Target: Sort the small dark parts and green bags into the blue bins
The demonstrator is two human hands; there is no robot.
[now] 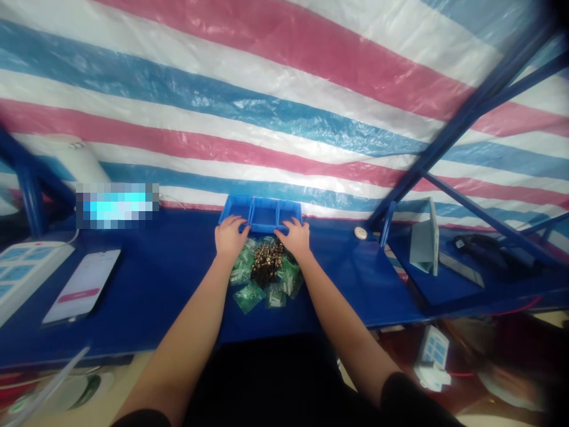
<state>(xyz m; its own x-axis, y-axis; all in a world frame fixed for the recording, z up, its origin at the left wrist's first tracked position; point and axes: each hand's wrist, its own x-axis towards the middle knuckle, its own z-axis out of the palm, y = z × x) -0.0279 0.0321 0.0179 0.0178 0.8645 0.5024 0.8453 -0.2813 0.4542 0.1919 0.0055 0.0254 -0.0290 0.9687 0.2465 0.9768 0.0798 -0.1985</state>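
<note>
A blue plastic tray [263, 203] with three compartments stands at the back of the blue table [169, 279]. My left hand [229, 236] grips its front left edge with curled fingers. My right hand [295, 237] grips its front right edge the same way. Just in front of the tray, between my wrists, lies a heap of small brass screws [267, 264]. Several small green plastic bags [249, 295] are scattered around and under the heap.
A phone [83, 287] with a lit screen lies at the left, beside a white power strip [22, 270]. A small white round object [360, 232] sits right of the tray. Blue frame bars [448, 136] rise at the right. A striped tarp hangs behind.
</note>
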